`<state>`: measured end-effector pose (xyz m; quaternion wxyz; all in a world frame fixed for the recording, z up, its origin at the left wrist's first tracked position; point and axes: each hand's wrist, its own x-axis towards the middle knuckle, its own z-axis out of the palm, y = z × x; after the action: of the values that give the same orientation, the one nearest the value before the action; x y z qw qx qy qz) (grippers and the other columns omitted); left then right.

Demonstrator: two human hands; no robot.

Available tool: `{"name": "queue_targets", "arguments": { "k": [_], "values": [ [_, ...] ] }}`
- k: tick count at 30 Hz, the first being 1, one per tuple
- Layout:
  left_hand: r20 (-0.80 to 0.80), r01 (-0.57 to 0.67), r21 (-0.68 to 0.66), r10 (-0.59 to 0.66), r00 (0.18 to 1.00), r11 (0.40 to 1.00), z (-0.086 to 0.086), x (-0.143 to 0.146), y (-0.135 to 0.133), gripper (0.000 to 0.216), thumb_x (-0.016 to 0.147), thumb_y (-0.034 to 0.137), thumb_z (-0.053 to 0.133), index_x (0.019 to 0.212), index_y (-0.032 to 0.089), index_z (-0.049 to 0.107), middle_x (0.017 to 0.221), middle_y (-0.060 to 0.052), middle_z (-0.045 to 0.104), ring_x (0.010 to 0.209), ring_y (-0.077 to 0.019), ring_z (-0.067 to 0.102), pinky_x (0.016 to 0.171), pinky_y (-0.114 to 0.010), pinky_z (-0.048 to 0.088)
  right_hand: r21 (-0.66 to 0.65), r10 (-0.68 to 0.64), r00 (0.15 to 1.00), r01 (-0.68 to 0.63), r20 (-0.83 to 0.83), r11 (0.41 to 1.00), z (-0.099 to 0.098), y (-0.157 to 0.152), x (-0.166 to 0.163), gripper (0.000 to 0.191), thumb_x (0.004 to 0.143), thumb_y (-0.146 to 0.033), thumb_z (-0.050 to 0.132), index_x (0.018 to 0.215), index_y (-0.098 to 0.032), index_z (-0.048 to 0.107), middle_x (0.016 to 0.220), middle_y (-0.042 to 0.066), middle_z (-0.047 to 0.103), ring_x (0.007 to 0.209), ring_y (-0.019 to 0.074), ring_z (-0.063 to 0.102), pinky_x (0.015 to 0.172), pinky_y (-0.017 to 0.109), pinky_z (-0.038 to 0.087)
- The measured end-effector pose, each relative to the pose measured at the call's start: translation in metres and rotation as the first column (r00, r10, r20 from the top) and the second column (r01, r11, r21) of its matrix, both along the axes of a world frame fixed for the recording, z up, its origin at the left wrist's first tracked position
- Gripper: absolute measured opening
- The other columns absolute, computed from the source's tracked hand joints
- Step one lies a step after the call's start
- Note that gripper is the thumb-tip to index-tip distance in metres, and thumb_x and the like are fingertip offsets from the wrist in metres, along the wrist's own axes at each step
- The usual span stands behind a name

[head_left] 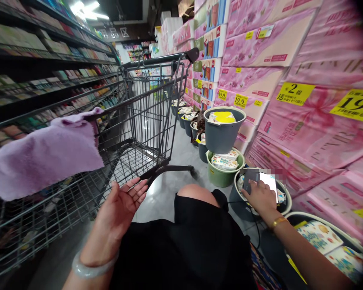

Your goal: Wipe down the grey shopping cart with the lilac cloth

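My left hand (121,203) is open, palm up with the fingers stretched out, in front of the lower frame of a shopping cart (151,104); it holds nothing. My right hand (261,197) is closed on a flat dark-grey slab (250,181) with a bright white panel beside it, phone-like in shape. A pixelated patch covers part of it. The slab is over a grey bucket (240,203) that has packs in it. A lilac fluffy cloth (48,155) hangs over a rail at the left.
Shelves of goods (48,48) line the left side. Stacked pink cartons (329,133) with yellow price tags rise on the right. A grey bucket (224,133) stands on a green bucket (219,177) of baby wipes. Several more buckets stretch along the aisle floor (157,193).
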<state>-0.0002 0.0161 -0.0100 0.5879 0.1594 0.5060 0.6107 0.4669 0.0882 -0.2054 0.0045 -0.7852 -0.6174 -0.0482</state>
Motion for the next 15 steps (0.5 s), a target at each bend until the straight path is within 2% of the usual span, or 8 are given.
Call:
{"name": "queue_targets", "arguments": {
  "k": [3,5,7,8,9,11,13,15],
  "values": [
    [-0.102,-0.028,0.056,0.033,0.994,0.998,-0.002,0.004,-0.002,0.057,0.101,0.060,0.033,0.109,0.015,0.067,0.116,-0.015,0.072,0.101,-0.0213,0.070,0.085,-0.033,0.056,0.056,0.102,0.994,-0.100,-0.028,0.993,0.012,0.008,-0.020,0.061,0.096,-0.060,0.036,0.139,-0.022,0.056,0.147,0.017,0.049,0.127,0.0352,0.050,0.101,0.049,0.044],
    [-0.211,-0.060,0.132,0.087,0.973,0.989,-0.004,0.007,-0.007,0.057,0.098,0.065,0.041,0.108,0.016,0.067,0.116,-0.015,0.072,0.105,-0.0226,0.068,0.087,-0.033,0.054,0.118,0.193,0.980,-0.186,-0.054,0.975,0.025,0.020,-0.042,0.057,0.096,-0.058,0.038,0.138,-0.025,0.056,0.149,0.014,0.048,0.129,0.0339,0.050,0.105,0.049,0.043],
    [-0.358,-0.081,0.251,0.170,0.918,0.965,-0.002,0.009,-0.013,0.058,0.094,0.068,0.047,0.109,0.017,0.067,0.115,-0.015,0.073,0.108,-0.0249,0.066,0.087,-0.034,0.053,0.238,0.349,0.933,-0.321,-0.087,0.917,0.047,0.036,-0.073,0.052,0.097,-0.056,0.040,0.136,-0.026,0.058,0.149,0.012,0.050,0.133,0.0331,0.048,0.109,0.051,0.041],
    [-0.418,-0.072,0.304,0.201,0.886,0.950,0.002,0.009,-0.018,0.057,0.094,0.069,0.046,0.110,0.018,0.067,0.114,-0.015,0.073,0.108,-0.0267,0.066,0.086,-0.035,0.052,0.326,0.450,0.888,-0.399,-0.097,0.857,0.062,0.043,-0.092,0.049,0.097,-0.054,0.042,0.134,-0.026,0.060,0.147,0.012,0.052,0.135,0.0327,0.047,0.112,0.052,0.039],
    [-0.483,-0.031,0.354,0.211,0.850,0.935,0.007,0.008,-0.023,0.054,0.096,0.066,0.045,0.113,0.019,0.067,0.116,-0.014,0.072,0.109,-0.0274,0.065,0.086,-0.037,0.051,0.405,0.568,0.817,-0.489,-0.097,0.773,0.081,0.050,-0.113,0.047,0.097,-0.053,0.043,0.131,-0.027,0.061,0.145,0.011,0.053,0.136,0.0319,0.047,0.113,0.052,0.039],
    [-0.548,-0.044,0.448,0.313,0.776,0.893,0.025,0.005,-0.036,0.046,0.097,0.061,0.047,0.111,0.023,0.069,0.114,-0.010,0.071,0.108,-0.0260,0.063,0.086,-0.035,0.050,0.559,0.756,0.651,-0.605,-0.061,0.567,0.127,0.055,-0.162,0.044,0.096,-0.053,0.049,0.129,-0.028,0.061,0.144,0.010,0.054,0.136,0.0311,0.047,0.112,0.051,0.041],
    [-0.655,-0.048,0.571,0.490,0.576,0.820,0.049,-0.002,-0.048,0.040,0.097,0.057,0.051,0.106,0.025,0.072,0.103,-0.007,0.071,0.097,-0.0240,0.063,0.082,-0.033,0.049,0.699,0.890,0.456,-0.647,0.033,0.305,0.179,0.051,-0.217,0.044,0.095,-0.048,0.054,0.134,-0.027,0.056,0.146,0.010,0.053,0.138,0.0300,0.046,0.114,0.052,0.040],
    [-0.668,-0.095,0.648,0.624,0.406,0.756,0.077,-0.016,-0.058,0.029,0.095,0.048,0.059,0.102,0.025,0.075,0.098,-0.005,0.070,0.096,-0.0232,0.062,0.088,-0.030,0.048,0.766,0.954,0.262,-0.640,0.143,0.061,0.230,0.041,-0.276,0.051,0.092,-0.046,0.060,0.139,-0.027,0.050,0.152,0.011,0.047,0.144,0.0292,0.041,0.118,0.052,0.038]
  ]
}}
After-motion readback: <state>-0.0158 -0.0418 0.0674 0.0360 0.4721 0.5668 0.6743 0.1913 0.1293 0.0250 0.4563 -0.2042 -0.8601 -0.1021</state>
